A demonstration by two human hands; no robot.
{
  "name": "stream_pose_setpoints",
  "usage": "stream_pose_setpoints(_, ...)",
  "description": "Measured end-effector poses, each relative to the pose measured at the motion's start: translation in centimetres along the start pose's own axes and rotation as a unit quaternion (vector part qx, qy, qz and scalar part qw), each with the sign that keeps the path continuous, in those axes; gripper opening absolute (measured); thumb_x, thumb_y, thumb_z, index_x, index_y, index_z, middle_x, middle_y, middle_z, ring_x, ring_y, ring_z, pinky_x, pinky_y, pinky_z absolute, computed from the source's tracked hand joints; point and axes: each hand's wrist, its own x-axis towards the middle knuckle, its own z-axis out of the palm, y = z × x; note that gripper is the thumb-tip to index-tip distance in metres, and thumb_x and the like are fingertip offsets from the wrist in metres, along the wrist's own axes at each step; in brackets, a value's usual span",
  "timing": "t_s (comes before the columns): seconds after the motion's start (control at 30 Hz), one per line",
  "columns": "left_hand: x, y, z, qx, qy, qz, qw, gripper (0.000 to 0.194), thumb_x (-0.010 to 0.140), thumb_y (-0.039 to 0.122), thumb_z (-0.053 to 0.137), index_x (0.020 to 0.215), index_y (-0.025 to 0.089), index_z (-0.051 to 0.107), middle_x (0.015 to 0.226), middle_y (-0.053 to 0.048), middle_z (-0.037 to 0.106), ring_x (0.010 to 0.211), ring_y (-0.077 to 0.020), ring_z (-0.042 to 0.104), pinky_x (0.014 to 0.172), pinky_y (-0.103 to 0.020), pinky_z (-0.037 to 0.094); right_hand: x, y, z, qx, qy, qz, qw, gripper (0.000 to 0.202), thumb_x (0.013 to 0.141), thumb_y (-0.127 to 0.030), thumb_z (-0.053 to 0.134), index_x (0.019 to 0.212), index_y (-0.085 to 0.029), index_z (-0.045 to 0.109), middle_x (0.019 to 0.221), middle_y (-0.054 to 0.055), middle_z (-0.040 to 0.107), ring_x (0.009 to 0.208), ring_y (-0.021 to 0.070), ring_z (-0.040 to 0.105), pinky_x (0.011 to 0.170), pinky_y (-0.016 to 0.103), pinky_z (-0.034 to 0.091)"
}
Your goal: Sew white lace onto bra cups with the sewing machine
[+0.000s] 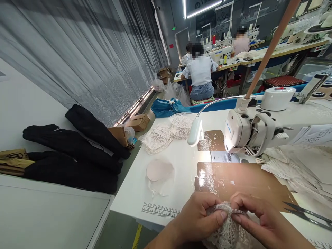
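Note:
At the table's near edge I hold a piece of white lace fabric [228, 235] between both hands. My left hand [197, 216] pinches its upper edge from the left, thumb on top. My right hand [259, 219] pinches the same edge a little further right, fingers closed. Below the fingers the lace hangs in gathered folds, and its lower part runs out of the picture. Beyond my hands stands a white sewing machine [238, 131] with its lamp [195, 131] lit. A pale round fabric piece [159, 169] lies on the table to the left.
Lace piles [157, 138] sit at the table's far left. More lace pieces [298, 169] lie under the machine arm. Open-bladed scissors [308, 214] rest at the right, and a printed ruler [160, 210] marks the front edge. People [199, 71] sit at machines behind.

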Motion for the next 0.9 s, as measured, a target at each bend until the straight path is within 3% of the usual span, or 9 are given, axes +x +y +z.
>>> stream_pose_setpoints(0.17,0.0,-0.3,0.1,-0.002,-0.008,-0.005,1.000,0.029,0.085,0.038,0.056,0.072,0.013,0.054,0.066,0.000,0.044,0.062,-0.0100,0.039,0.054,-0.021,0.029,0.0,-0.1,-0.1,0.030,0.008,-0.001,1.000,0.033,0.089,-0.046,0.056,0.066,-0.023,0.058,0.075,0.000,0.061,0.075,0.0169,0.059,0.070,0.027,0.043)
stream_pose_setpoints(0.43,0.4,-0.2,0.4,-0.006,0.007,-0.003,1.000,0.032,0.086,0.041,0.057,0.079,0.011,0.062,0.069,-0.001,0.049,0.064,-0.0111,0.043,0.057,-0.021,0.033,-0.2,0.6,0.7,0.019,0.108,-0.021,0.994,0.034,0.085,-0.044,0.061,0.059,-0.023,0.056,0.064,-0.001,0.063,0.064,0.0160,0.060,0.061,0.026,0.045)
stream_pose_setpoints(0.6,0.9,0.1,0.6,0.016,0.032,0.008,0.999,0.030,0.086,0.038,0.058,0.077,0.010,0.064,0.068,-0.001,0.051,0.064,-0.0110,0.044,0.058,-0.021,0.034,0.1,1.2,0.0,-0.004,0.096,0.011,0.995,0.025,0.083,-0.046,0.063,0.073,-0.023,0.063,0.066,-0.002,0.061,0.062,0.0147,0.055,0.058,0.025,0.043)
stream_pose_setpoints(0.7,1.0,0.0,0.7,0.017,0.038,0.008,0.999,0.030,0.085,0.038,0.059,0.076,0.010,0.063,0.067,-0.001,0.051,0.064,-0.0112,0.044,0.058,-0.022,0.034,0.3,1.3,-0.6,-0.017,0.050,0.044,0.998,0.031,0.083,-0.051,0.060,0.077,-0.022,0.066,0.065,-0.002,0.059,0.060,0.0139,0.051,0.055,0.024,0.039)
stream_pose_setpoints(0.9,1.4,-0.3,0.6,-0.106,-0.005,-0.085,0.991,0.042,0.080,0.051,0.066,0.086,0.009,0.065,0.066,0.000,0.048,0.061,-0.0098,0.040,0.056,-0.020,0.032,0.4,0.5,-1.2,-0.037,0.025,0.046,0.998,0.035,0.082,-0.052,0.060,0.065,-0.021,0.062,0.061,-0.002,0.055,0.059,0.0136,0.049,0.054,0.024,0.037)
